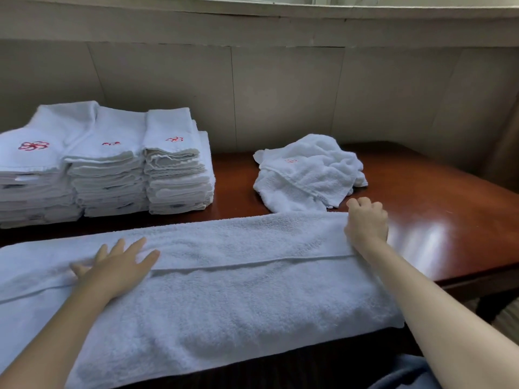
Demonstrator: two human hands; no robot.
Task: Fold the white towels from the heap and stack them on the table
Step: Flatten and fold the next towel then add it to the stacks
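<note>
A long white towel point(230, 290) lies spread across the near edge of the dark red table point(438, 197), folded lengthwise with a seam running along its middle. My left hand point(118, 265) rests flat on the towel's left part, fingers spread. My right hand point(366, 223) sits at the towel's far right corner, fingers curled on its edge. A small crumpled heap of white towels point(306, 172) lies behind the spread towel, just beyond my right hand. At the far left stand three stacks of folded white towels point(106, 169) with red embroidered marks.
A beige panelled wall point(280, 94) runs right behind the table. The table's right edge point(477, 279) drops off past my right forearm, with floor visible below. Glossy bare tabletop lies right of the heap.
</note>
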